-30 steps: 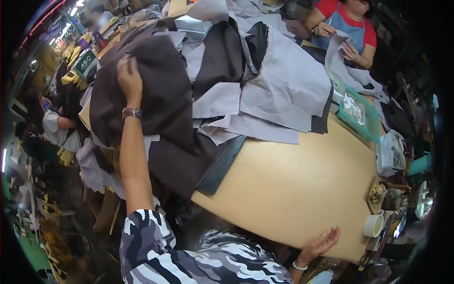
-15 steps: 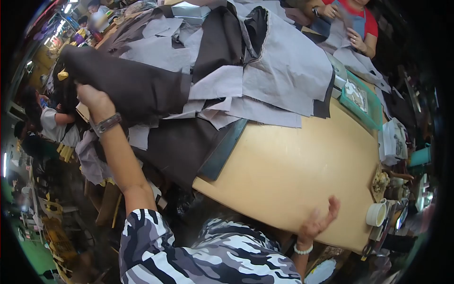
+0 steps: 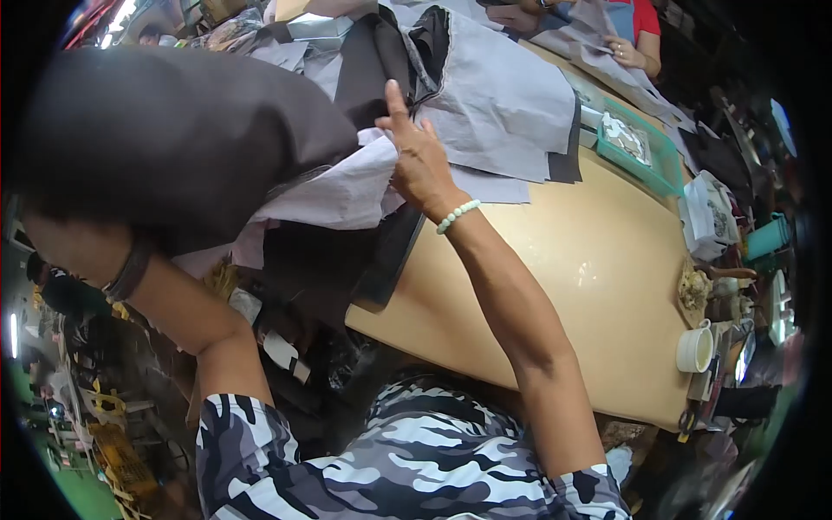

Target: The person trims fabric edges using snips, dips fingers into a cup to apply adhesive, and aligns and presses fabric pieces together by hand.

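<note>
A large dark brown fabric piece (image 3: 191, 130) is raised at the left, smeared by motion. My left hand (image 3: 78, 247) is closed on its lower left part, with the fingers mostly hidden under the cloth. The pale underside (image 3: 334, 191) of a piece shows at its right end. There my right hand (image 3: 420, 165) is at the pale cloth's edge, fingers spread and the index finger stretched out; whether it pinches any cloth I cannot tell. Beyond it lies a stack of pale grey and dark fabric pieces (image 3: 511, 95).
A dark flat strip (image 3: 390, 260) lies at the left edge of the tan table (image 3: 555, 251). A green tray (image 3: 641, 147) holding a small packet, a white cup (image 3: 694, 350) and scissors (image 3: 686, 423) line the right side. Across the table, a person's hand (image 3: 626, 54) handles pale cloth.
My left hand has swung left and down, bringing the dark fabric closer. My right hand has moved from above the table's near right corner to the pale fabric edge.
</note>
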The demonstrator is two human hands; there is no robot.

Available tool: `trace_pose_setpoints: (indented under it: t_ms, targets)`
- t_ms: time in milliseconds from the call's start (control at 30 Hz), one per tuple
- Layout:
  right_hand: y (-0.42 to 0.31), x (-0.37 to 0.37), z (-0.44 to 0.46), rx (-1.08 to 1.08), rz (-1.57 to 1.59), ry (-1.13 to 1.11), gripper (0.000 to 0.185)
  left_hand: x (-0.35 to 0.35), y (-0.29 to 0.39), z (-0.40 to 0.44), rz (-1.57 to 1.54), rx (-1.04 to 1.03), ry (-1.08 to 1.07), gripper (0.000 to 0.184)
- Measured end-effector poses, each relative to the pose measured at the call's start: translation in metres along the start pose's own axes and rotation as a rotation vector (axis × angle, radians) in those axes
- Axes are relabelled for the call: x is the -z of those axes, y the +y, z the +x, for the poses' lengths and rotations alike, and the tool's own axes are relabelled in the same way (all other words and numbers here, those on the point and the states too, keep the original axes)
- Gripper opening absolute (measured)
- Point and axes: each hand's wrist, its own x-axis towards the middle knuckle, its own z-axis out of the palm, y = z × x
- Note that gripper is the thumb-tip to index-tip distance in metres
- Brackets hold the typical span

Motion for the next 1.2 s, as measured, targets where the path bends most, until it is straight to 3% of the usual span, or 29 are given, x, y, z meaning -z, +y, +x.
trace_pose_setpoints:
  t_ms: [67, 100, 133, 267, 367, 467, 500, 533, 567, 600, 667, 733, 800, 867, 933, 967, 1033, 1133, 1200]
  targets:
    - [0.008, 0.029, -0.002, -0.203, 0.006, -0.185, 0.077, 0.0, 0.002, -0.003, 0.199, -0.039, -0.039, 0.045]
    - [0.012, 0.047, -0.005, -0.337, 0.088, -0.181, 0.061, -0.004, 0.004, -0.006, 0.301, -0.06, -0.07, 0.045]
    - [0.035, 0.059, -0.01, -0.144, 0.063, -0.001, 0.064, -0.012, 0.004, -0.011, 0.4, -0.084, -0.11, 0.045]
    - [0.033, 0.158, -0.016, -0.12, 0.196, 0.195, 0.058, -0.073, 0.017, -0.055, 0.614, -0.192, -0.361, 0.044]
    - [0.007, 0.207, -0.014, -0.023, 0.29, 0.274, 0.032, -0.124, 0.037, -0.115, 0.58, -0.252, -0.585, 0.045]
    - [-0.019, 0.24, -0.017, 0.035, 0.197, 0.287, 0.06, -0.158, 0.073, -0.194, 0.313, -0.339, -0.849, 0.045]
    - [-0.033, 0.245, -0.017, 0.015, 0.233, 0.299, 0.073, -0.166, 0.081, -0.217, 0.066, -0.452, -0.924, 0.049]
    - [-0.042, 0.247, -0.015, 0.087, 0.178, 0.366, 0.068, -0.175, 0.091, -0.238, -0.046, -0.615, -1.012, 0.06]
    - [-0.05, 0.248, -0.013, 0.158, 0.121, 0.432, 0.063, -0.175, 0.105, -0.259, -0.127, -0.604, -1.131, 0.065]
    - [-0.055, 0.256, -0.012, 0.212, 0.067, 0.492, 0.06, -0.172, 0.12, -0.275, 0.027, -0.709, -1.214, 0.069]
    - [-0.058, 0.271, -0.013, 0.32, -0.065, 0.642, 0.053, -0.182, 0.119, -0.292, 0.075, -0.678, -1.426, 0.07]
    - [-0.055, 0.294, -0.017, 0.412, -0.238, 0.813, 0.048, -0.179, 0.116, -0.293, 0.135, -0.608, -1.405, 0.07]
    - [-0.041, 0.364, -0.045, 0.335, -0.766, 0.769, 0.039, -0.167, 0.118, -0.282, 0.178, -0.595, -1.404, 0.068]
    - [-0.03, 0.432, -0.078, 0.227, -1.286, 0.665, 0.031, -0.147, 0.109, -0.276, 0.293, -0.628, -1.388, 0.055]
    - [-0.025, 0.45, -0.091, 0.163, -1.018, 0.746, 0.028, -0.13, 0.075, -0.282, 0.289, -0.647, -1.454, 0.04]
    - [-0.018, 0.453, -0.093, 0.153, -0.489, 0.856, 0.028, -0.133, 0.069, -0.287, 0.263, -0.478, -1.594, 0.034]
    - [0.002, 0.458, -0.095, 0.148, 0.007, 0.955, 0.03, -0.142, 0.062, -0.301, 0.159, -0.234, -1.767, 0.022]
    - [0.035, 0.473, -0.085, 0.147, -0.132, 1.051, 0.035, -0.189, 0.057, -0.288, 0.132, -0.564, -1.697, 0.022]
    - [0.032, 0.483, -0.075, 0.048, -0.26, 1.129, 0.038, -0.245, 0.067, -0.263, 0.098, -0.804, -1.491, 0.021]
